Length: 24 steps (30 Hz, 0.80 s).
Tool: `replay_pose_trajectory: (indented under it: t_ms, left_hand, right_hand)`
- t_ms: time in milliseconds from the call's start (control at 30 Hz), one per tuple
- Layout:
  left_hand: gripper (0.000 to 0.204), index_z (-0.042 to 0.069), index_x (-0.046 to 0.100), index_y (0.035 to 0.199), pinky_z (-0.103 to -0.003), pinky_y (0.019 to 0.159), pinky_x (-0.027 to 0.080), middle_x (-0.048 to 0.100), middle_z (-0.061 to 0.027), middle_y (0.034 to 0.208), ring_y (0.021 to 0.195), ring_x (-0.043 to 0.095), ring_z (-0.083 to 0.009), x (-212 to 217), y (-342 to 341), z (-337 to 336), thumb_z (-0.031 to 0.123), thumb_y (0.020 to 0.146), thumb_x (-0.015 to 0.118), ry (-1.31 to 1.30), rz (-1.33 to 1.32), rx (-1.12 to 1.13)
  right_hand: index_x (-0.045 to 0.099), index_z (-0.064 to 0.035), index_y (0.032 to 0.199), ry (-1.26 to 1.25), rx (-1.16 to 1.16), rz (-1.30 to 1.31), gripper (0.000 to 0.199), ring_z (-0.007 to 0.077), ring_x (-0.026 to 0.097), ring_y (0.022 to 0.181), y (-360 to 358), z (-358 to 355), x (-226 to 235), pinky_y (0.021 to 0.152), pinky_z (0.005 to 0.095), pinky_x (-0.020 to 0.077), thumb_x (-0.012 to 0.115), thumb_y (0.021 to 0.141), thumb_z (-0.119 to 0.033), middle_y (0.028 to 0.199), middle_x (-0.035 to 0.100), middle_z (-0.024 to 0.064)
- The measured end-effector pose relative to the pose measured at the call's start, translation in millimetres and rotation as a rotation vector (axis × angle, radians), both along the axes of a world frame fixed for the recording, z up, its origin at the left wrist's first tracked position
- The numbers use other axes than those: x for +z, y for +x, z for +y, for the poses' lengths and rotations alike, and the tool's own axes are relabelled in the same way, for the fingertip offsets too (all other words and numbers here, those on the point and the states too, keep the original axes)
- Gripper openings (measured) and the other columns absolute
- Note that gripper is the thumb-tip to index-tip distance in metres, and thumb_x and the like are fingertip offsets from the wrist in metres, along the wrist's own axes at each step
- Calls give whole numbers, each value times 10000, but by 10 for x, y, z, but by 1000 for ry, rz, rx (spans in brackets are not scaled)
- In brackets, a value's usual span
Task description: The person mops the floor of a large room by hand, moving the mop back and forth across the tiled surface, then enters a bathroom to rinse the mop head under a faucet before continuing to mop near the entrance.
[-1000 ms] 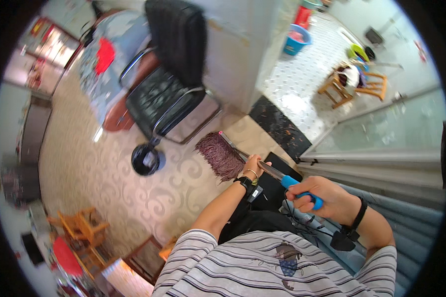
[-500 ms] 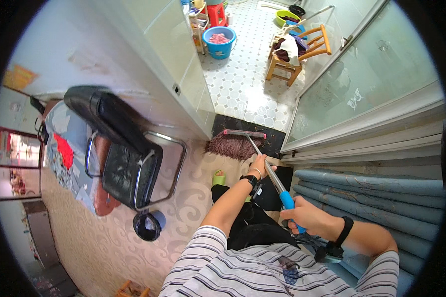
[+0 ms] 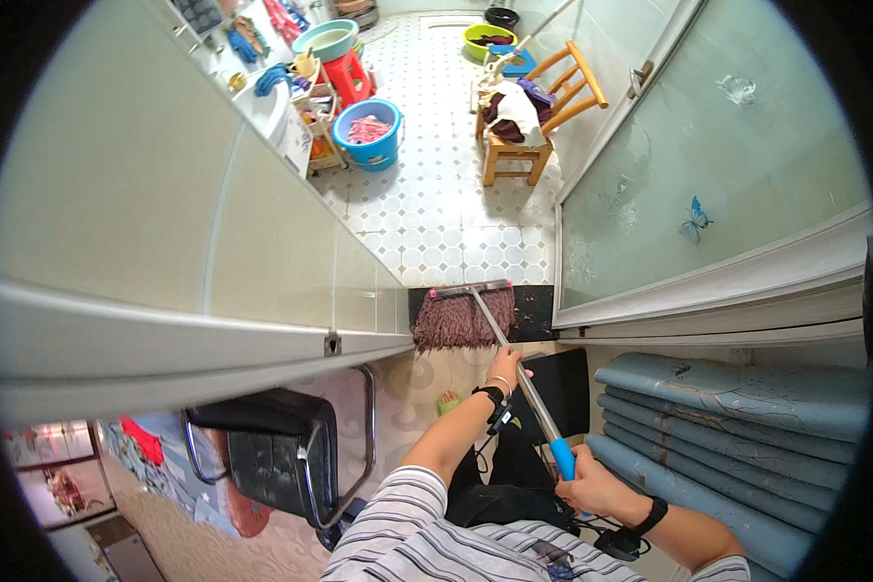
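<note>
A flat mop with a brown shaggy head [image 3: 464,320] lies on the black threshold strip [image 3: 533,312] of a doorway. Its silver pole [image 3: 541,409] slants back toward me and ends in a blue grip [image 3: 562,458]. My left hand [image 3: 505,367] is closed round the pole partway down. Higher up, my right hand [image 3: 592,483] wraps the blue grip near the pole's end. Both wrists wear black bands. A green slipper [image 3: 448,402] shows on my foot, left of the pole.
Past the threshold, a blue bucket [image 3: 369,136] with pink cloth and a wooden chair [image 3: 519,145] piled with clothes stand on white tiles. A frosted glass door [image 3: 708,184] is at right, above folded blue padding [image 3: 737,407]. A black chair [image 3: 281,456] stands at lower left.
My view has shifted forward and turned left, showing more of the tiled room. The mop stays on the threshold, and both hands keep hold of its pole.
</note>
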State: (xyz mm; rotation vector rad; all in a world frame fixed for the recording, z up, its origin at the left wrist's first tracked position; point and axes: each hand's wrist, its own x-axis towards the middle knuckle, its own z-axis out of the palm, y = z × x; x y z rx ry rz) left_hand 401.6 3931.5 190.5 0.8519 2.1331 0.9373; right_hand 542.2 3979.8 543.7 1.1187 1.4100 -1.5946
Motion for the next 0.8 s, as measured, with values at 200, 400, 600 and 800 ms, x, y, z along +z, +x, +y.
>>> replay_pose_trajectory:
  t_ms: [200, 400, 600, 800]
  left_hand:
    - [316, 10, 433, 1111, -412, 800, 434, 525, -193, 1062, 955, 536, -321, -167, -493, 363, 216, 871, 440, -189, -396, 347]
    - [330, 7, 397, 988, -486, 788, 468, 533, -200, 966, 892, 569, -359, 606, -1015, 713, 323, 918, 337, 264, -1562, 704]
    - [182, 11, 438, 883, -418, 632, 528, 508, -111, 699, 656, 579, -246, 703, -2047, 1272, 171, 850, 520, 42, -1396, 532]
    - [158, -33, 485, 710, -387, 595, 522, 549, -137, 677, 626, 566, -234, 851, -3132, 2006, 84, 779, 566, 24, -1278, 539]
  right_hand:
    - [287, 69, 1040, 364, 430, 174, 445, 358, 566, 594, -286, 272, -683, 532, 408, 440, 542, 728, -117, 692, 544, 237]
    - [339, 30, 1045, 383, 291, 179, 480, 397, 576, 700, -1156, 1039, -1187, 601, 426, 447, 600, 667, -110, 768, 558, 265]
    - [446, -46, 986, -192, -324, 209, 279, 78, 442, 422, -2351, 1459, -1350, 365, 220, 375, 566, 736, -14, 613, 454, 4]
    - [410, -84, 764, -341, -469, 135, 162, 76, 418, 429, -3391, 2202, -1437, 361, 222, 354, 568, 780, -50, 565, 412, -11]
